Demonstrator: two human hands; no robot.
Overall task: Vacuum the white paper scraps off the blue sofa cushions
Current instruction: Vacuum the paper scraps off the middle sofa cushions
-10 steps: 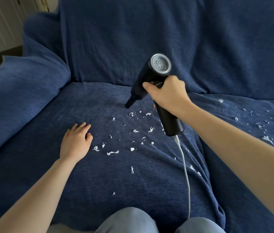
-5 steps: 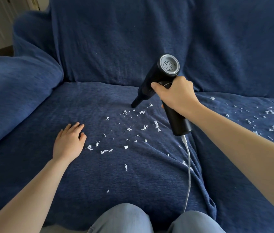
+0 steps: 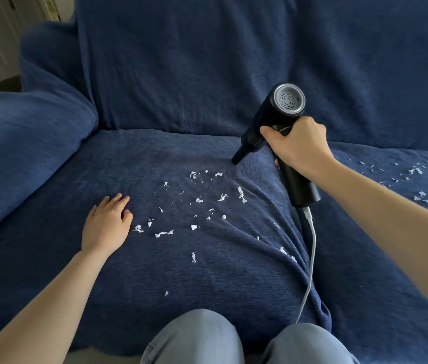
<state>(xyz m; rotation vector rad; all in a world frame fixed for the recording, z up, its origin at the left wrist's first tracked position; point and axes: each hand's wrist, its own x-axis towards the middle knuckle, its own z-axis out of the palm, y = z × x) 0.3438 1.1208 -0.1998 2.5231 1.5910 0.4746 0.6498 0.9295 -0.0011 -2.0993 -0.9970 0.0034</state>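
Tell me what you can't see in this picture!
- Head view: the vacuum grip is hidden under the right hand.
- Its cord end goes behind a knee.
- The right cushion and its scraps are cut off by the picture's edge.
- The left hand hides its own palm, and any scraps under it.

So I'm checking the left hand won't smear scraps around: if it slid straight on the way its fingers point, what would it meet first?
The left hand lies flat on the seat cushion, fingers pointing toward the backrest. That line looks free of paper scraps, which lie to its right; it would probably reach the backrest first.
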